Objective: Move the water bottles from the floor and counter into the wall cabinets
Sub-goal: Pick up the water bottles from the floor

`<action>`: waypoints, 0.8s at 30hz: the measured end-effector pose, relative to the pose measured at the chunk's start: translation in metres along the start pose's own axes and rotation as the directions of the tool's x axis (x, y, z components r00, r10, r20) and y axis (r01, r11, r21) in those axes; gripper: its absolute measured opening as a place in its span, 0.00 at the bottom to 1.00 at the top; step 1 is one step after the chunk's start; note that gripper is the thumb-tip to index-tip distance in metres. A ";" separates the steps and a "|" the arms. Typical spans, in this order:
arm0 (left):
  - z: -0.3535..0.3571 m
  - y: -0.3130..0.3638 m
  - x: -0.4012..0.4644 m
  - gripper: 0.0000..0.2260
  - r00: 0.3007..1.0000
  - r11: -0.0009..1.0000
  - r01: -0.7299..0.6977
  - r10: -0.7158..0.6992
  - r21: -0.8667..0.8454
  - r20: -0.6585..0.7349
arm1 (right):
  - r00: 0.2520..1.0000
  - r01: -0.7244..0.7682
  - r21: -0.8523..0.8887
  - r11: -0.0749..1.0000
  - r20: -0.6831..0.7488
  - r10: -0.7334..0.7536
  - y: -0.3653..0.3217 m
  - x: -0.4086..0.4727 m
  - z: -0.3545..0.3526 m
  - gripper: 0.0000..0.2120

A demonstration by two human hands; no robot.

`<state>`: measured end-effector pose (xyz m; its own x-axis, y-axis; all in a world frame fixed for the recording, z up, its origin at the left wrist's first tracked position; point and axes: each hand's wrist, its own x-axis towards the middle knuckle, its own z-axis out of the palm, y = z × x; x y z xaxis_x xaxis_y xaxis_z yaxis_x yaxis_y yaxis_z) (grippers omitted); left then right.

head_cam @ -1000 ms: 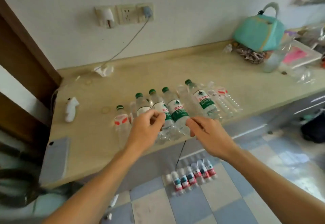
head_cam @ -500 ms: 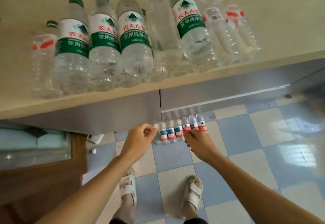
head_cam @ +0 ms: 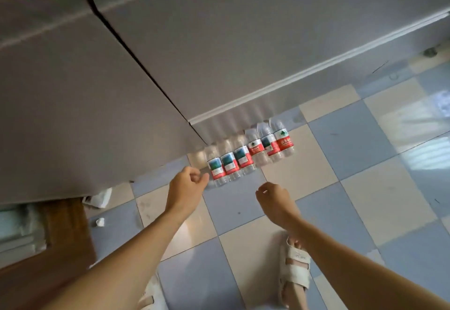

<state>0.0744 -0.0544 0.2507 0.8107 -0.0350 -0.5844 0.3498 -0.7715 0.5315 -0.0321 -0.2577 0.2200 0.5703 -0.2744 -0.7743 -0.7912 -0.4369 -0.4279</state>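
Several small clear water bottles (head_cam: 250, 155) with red, white and green labels lie side by side in a row on the tiled floor, against the foot of the grey base cabinets. My left hand (head_cam: 186, 184) hangs just left of the row's near end, fingers loosely curled, holding nothing; whether it touches the nearest bottle (head_cam: 216, 169) I cannot tell. My right hand (head_cam: 274, 199) hovers a little in front of the row, fingers curled downward, empty. The counter with its bottles is out of view.
Grey base cabinet doors (head_cam: 146, 78) with a dark gap between them fill the upper half. The blue and cream tiled floor (head_cam: 353, 163) spreads right. My sandalled foot (head_cam: 294, 275) stands below the right arm. Crumpled paper (head_cam: 98, 197) lies by a brown wooden door frame (head_cam: 63, 236).
The view has tilted down from the counter's bottles to the floor row. Both hands have dropped lower and closer to the floor bottles, still empty.
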 end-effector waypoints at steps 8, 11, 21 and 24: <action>0.114 -0.098 0.105 0.26 0.996 0.996 0.089 -0.089 0.008 0.012 | 0.991 0.120 -0.173 0.978 0.072 -0.109 0.054 0.119 0.093 0.23; 0.152 -0.119 0.149 0.28 0.994 0.994 0.111 -0.111 -0.003 0.020 | 0.976 0.218 -0.201 0.955 0.050 -0.212 0.049 0.178 0.109 0.21; 0.225 -0.168 0.223 0.31 0.999 0.983 0.034 -0.037 -0.183 -0.014 | 0.927 0.369 -0.239 0.898 0.027 -0.374 0.040 0.286 0.156 0.25; 0.229 -0.179 0.223 0.32 0.999 0.970 0.036 -0.038 -0.239 -0.005 | 0.927 0.356 -0.241 0.903 -0.034 -0.374 0.050 0.287 0.167 0.29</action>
<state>0.0848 -0.0699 -0.1148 0.7992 -0.0027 -0.6011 0.4804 -0.5981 0.6415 0.0549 -0.2156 -0.1019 0.8320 -0.1200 -0.5417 -0.4586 -0.6984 -0.5496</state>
